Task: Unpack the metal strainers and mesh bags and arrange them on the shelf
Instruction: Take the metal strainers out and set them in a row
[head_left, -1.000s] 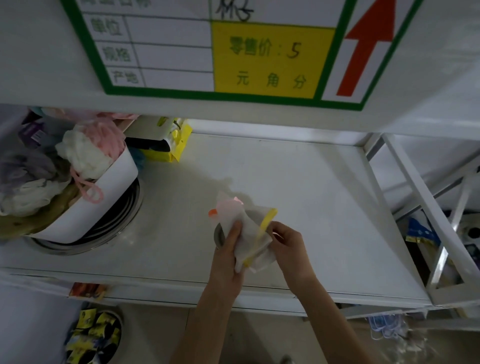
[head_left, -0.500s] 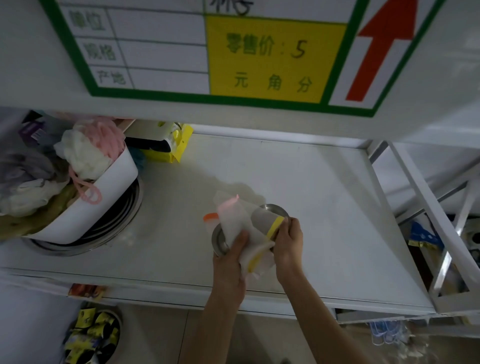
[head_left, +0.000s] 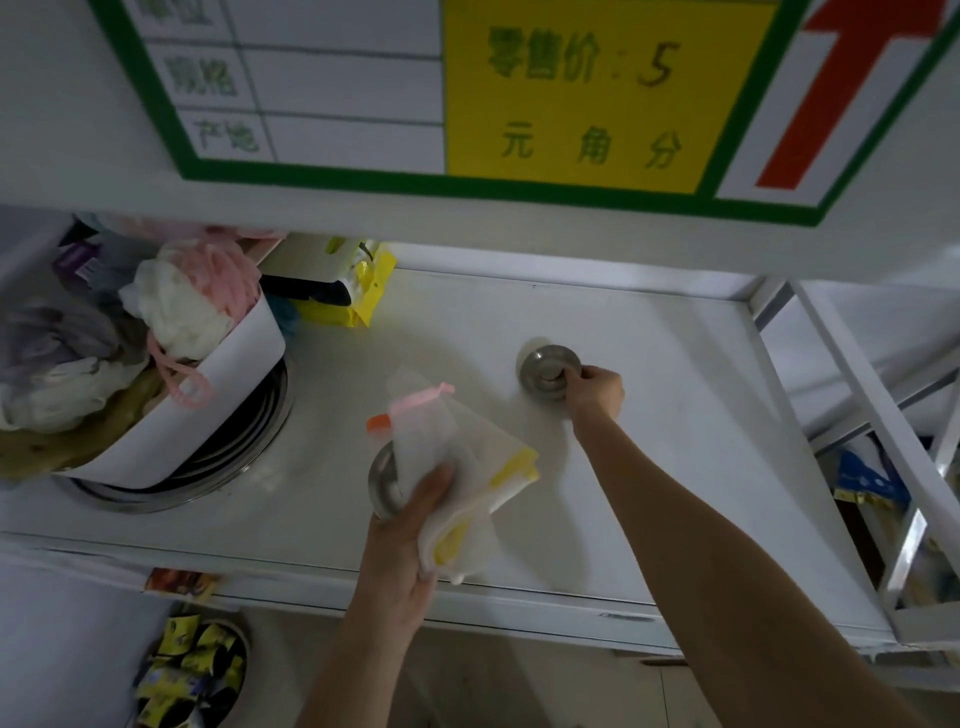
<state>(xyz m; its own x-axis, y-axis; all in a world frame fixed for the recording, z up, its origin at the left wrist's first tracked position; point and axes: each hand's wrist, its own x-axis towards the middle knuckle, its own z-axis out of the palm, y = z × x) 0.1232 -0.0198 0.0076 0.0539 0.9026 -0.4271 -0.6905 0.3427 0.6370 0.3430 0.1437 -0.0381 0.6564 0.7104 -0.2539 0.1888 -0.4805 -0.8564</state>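
Note:
My right hand reaches far back over the white shelf and grips the rim of a round metal strainer that rests on the shelf surface. My left hand stays near the front edge, closed on a bundle of white mesh bags with pink, orange and yellow trims. A second metal strainer sits under that bundle in the same hand, mostly hidden by the bags.
A white tub full of bath puffs and cloths stands in a metal ring at the left. Yellow packets lie at the back left. A price sign hangs overhead. A white frame bounds the right side.
My right hand pulled one metal strainer out of the bundle and carried it back and right onto the shelf. The left hand kept the bags and the other strainer.

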